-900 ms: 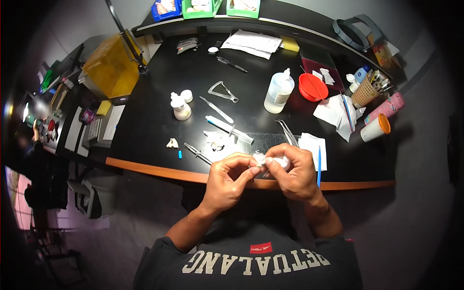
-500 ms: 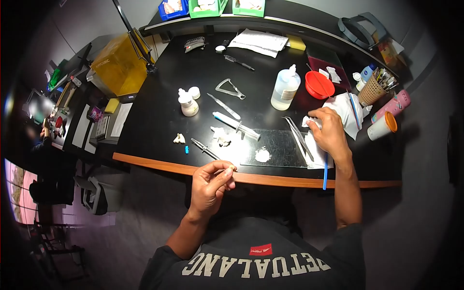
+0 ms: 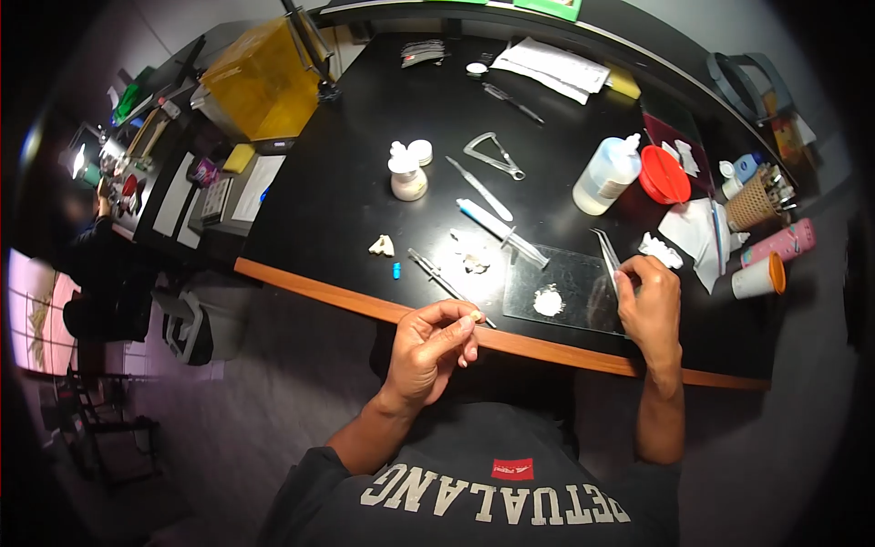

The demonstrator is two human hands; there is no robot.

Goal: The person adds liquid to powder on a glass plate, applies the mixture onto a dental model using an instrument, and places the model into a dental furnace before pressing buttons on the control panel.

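My left hand (image 3: 427,351), at the table's front edge, pinches a small cream-coloured piece (image 3: 477,316) like a dental crown between thumb and fingertips. My right hand (image 3: 651,296) is over the right side of a dark glass slab (image 3: 570,264), its fingers closed on metal tweezers (image 3: 608,253) whose tips point away from me. A mound of white powder (image 3: 548,301) lies on the slab. Crumpled white tissue (image 3: 660,249) sits just beyond my right hand. Left of the slab are a syringe (image 3: 503,232), a pen-like metal instrument (image 3: 447,283) and white scraps (image 3: 472,255).
A squeeze bottle (image 3: 608,175), red bowl (image 3: 664,175) and white cup with orange rim (image 3: 758,276) stand to the right. Further left are a small bottle (image 3: 408,178), a caliper (image 3: 495,157), a tooth-like model (image 3: 382,245) and a blue piece (image 3: 396,270). Another person sits far left.
My right hand has left the tissue, moved toward me and closed on the tweezers. My left hand still pinches the small piece. The view has shifted and tilted.
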